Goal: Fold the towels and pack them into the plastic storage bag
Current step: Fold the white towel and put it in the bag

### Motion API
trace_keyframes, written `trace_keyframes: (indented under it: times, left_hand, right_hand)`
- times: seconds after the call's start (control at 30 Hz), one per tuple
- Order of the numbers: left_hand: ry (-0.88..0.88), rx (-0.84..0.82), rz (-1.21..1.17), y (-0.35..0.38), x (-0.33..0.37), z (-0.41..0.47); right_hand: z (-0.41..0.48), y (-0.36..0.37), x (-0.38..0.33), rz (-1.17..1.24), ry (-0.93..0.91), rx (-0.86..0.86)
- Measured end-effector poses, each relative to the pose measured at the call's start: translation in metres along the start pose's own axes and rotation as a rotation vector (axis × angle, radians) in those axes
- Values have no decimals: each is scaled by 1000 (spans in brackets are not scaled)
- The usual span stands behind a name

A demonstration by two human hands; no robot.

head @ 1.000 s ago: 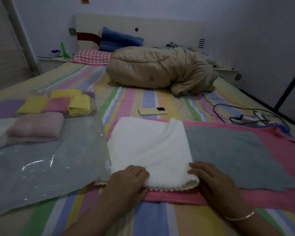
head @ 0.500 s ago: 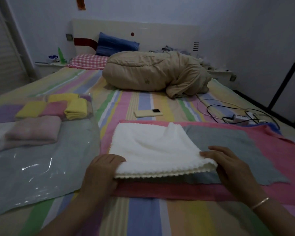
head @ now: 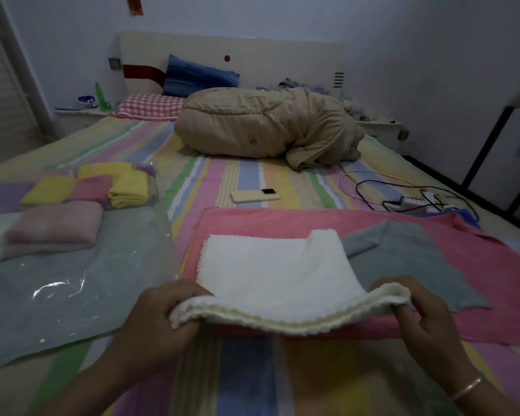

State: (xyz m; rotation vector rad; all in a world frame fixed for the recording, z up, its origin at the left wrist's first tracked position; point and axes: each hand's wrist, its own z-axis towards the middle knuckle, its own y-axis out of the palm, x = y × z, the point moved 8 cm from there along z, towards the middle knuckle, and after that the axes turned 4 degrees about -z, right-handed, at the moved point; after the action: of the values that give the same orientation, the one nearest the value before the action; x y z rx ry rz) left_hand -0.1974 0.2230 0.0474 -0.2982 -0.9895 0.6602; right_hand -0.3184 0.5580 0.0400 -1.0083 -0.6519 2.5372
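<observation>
Since white towel (head: 278, 276) is soft, light, limp, it sags between holds; best taken at 2 near corners. Left hand (head: 159, 313) pinches near-left corner, right hand (head: 415, 310) pinches near-right corner, near edge lifted. Far part lies on grey towel (head: 409, 262) and pink towel (head: 282, 223) on bed (head: 252, 175). Long axis of lifted edge runs left-right. Storage bag (head: 72, 283) lies left, folded towels inside.

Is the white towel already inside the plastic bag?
No, the white towel lies on the pink towel, its near edge held by both hands, beside the plastic bag.
</observation>
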Motion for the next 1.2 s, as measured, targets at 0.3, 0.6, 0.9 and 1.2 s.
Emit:
trace_keyframes:
  times: [0.3,0.6,0.9,1.2]
  left_hand:
    - [-260,169,-18,4,-52,25]
    - [-458,50,175,25,-131,127]
    - [-558,111,396,28,-176,125]
    - [-929,-120,298,24,-194,122]
  right_hand:
    - [21,37,35,46,312,-15]
    - [106,77,92,-237,477,-23]
    - [100,102,113,-531,585,-138]
    - [73,99,117,-310,877,-360]
